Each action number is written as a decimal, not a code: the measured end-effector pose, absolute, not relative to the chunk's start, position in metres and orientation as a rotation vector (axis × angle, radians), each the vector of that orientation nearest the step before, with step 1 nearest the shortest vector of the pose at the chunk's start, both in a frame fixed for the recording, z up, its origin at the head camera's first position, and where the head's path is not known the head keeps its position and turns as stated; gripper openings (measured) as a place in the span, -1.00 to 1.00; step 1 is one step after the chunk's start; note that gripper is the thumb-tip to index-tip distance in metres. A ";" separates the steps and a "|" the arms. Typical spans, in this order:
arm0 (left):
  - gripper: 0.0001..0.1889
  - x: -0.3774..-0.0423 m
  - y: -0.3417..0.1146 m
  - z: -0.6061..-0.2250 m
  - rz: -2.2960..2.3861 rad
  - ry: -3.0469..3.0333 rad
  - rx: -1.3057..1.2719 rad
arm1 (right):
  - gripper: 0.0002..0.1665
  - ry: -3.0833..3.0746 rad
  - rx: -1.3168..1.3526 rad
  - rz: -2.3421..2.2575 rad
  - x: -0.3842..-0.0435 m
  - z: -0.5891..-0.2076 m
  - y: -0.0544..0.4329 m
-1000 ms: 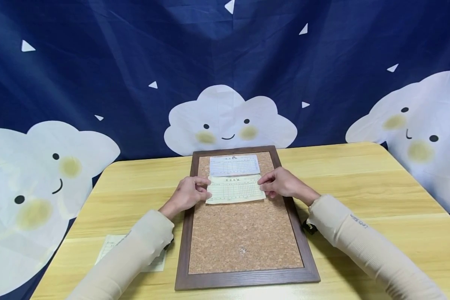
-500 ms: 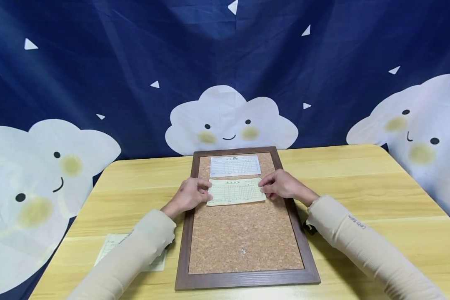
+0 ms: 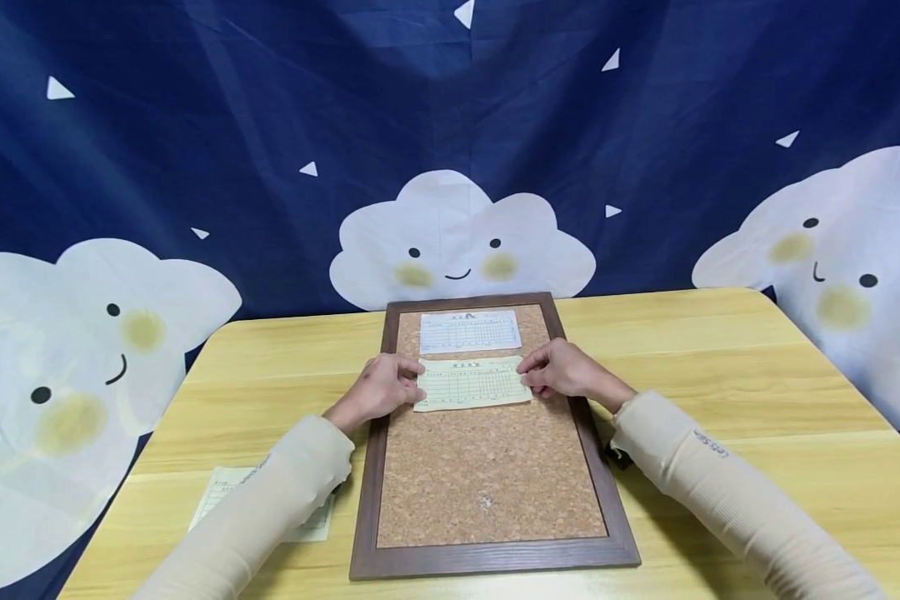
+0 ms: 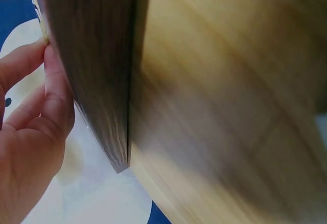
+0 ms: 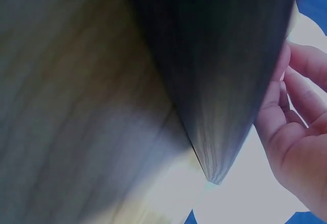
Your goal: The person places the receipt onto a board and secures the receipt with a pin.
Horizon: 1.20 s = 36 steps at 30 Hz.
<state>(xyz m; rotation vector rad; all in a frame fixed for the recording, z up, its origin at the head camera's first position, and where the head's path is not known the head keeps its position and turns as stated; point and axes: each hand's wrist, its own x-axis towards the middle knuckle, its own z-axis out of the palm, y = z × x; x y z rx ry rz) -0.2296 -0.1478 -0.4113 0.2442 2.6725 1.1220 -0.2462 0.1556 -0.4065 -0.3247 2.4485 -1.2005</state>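
A pale yellow printed form (image 3: 474,385) lies across the upper half of a cork board (image 3: 491,475). My left hand (image 3: 375,388) pinches its left end between thumb and fingers. At the opposite end, my right hand (image 3: 566,368) pinches the right edge. Just beyond it, separated by a narrow strip of cork, is a white printed form (image 3: 470,332) near the top of the board. In the left wrist view, thumb and finger meet at the slip's edge beside the dark frame (image 4: 94,71). The right wrist view shows curled right fingers (image 5: 301,94) partly behind the frame.
The board's brown wooden frame (image 3: 495,553) rests on a light wood table (image 3: 720,358). Another yellowish form (image 3: 221,487) lies at the left, partly under the left sleeve (image 3: 270,500). A blue curtain (image 3: 450,100) with clouds hangs behind the table.
Both hands have drawn the yellow form slightly nearer, opening a thin gap below the white form. Over the last half second hardly anything has moved.
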 end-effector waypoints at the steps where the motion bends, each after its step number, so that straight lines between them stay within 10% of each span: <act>1: -0.61 -0.230 -0.148 -0.411 1.123 2.671 0.243 | -0.79 2.451 -0.324 -1.197 -0.246 -0.406 0.155; 36: -0.61 -0.228 -0.141 -0.407 1.030 2.722 0.254 | -0.81 2.487 -0.253 -1.156 -0.245 -0.408 0.153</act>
